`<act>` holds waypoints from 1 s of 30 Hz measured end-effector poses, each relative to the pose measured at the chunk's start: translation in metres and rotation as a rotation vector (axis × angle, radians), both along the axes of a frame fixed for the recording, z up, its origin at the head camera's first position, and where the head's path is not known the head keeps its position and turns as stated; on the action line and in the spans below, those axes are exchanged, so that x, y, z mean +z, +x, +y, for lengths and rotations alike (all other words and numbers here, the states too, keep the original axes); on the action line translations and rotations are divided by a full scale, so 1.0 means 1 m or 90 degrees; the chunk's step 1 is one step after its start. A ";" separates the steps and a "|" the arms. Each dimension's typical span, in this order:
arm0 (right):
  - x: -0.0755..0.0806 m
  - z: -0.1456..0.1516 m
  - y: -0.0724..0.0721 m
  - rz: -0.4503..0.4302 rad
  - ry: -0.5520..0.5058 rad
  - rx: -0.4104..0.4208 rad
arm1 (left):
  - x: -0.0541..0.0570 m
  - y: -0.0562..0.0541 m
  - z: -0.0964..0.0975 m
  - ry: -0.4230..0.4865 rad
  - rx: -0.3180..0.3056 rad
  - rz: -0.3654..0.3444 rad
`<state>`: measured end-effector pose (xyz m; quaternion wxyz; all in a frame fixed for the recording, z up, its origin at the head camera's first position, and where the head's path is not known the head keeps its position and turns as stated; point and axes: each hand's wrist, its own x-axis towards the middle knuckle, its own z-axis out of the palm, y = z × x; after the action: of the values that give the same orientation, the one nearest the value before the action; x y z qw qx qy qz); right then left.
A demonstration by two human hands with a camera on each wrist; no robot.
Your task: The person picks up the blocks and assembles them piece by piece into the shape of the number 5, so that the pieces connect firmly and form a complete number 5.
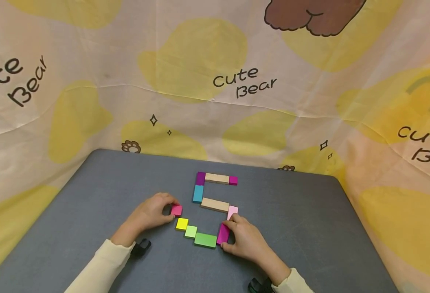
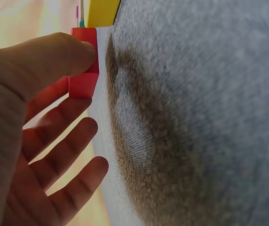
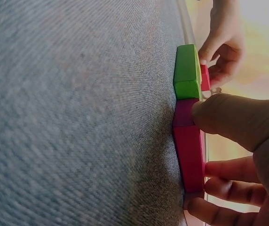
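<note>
My left hand pinches a pinkish-red block between thumb and index finger, just up and left of a yellow block. In the left wrist view the thumb lies across the red block, the other fingers spread apart below it. My right hand holds a magenta block on the table, thumb at its near end and fingertips near its far end. That block meets a green block at one end and a light pink block at the other, which the fingers partly cover.
A light green block lies between the yellow and green ones. Farther back are a wooden block, a blue block, a purple block, another wooden block and a small magenta block. A printed cloth surrounds the grey table.
</note>
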<state>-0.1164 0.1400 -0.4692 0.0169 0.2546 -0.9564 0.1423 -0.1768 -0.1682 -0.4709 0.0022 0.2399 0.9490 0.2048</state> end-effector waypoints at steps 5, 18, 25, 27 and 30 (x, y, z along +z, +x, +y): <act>0.000 0.000 0.000 -0.005 0.005 -0.003 | -0.002 0.001 0.002 0.004 -0.005 -0.006; 0.000 -0.002 0.000 -0.006 0.007 -0.005 | -0.006 0.002 0.005 0.005 -0.008 -0.015; -0.001 0.000 -0.001 -0.009 -0.007 -0.008 | -0.005 0.004 0.005 0.005 -0.011 -0.008; -0.002 0.001 -0.001 -0.014 -0.015 -0.009 | -0.005 0.004 0.006 0.003 -0.012 -0.006; -0.002 0.004 -0.002 -0.026 -0.028 -0.016 | -0.004 0.005 0.006 0.004 -0.015 -0.003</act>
<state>-0.1183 0.1441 -0.4709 0.0045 0.2395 -0.9563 0.1679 -0.1722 -0.1623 -0.4752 0.0058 0.2507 0.9454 0.2082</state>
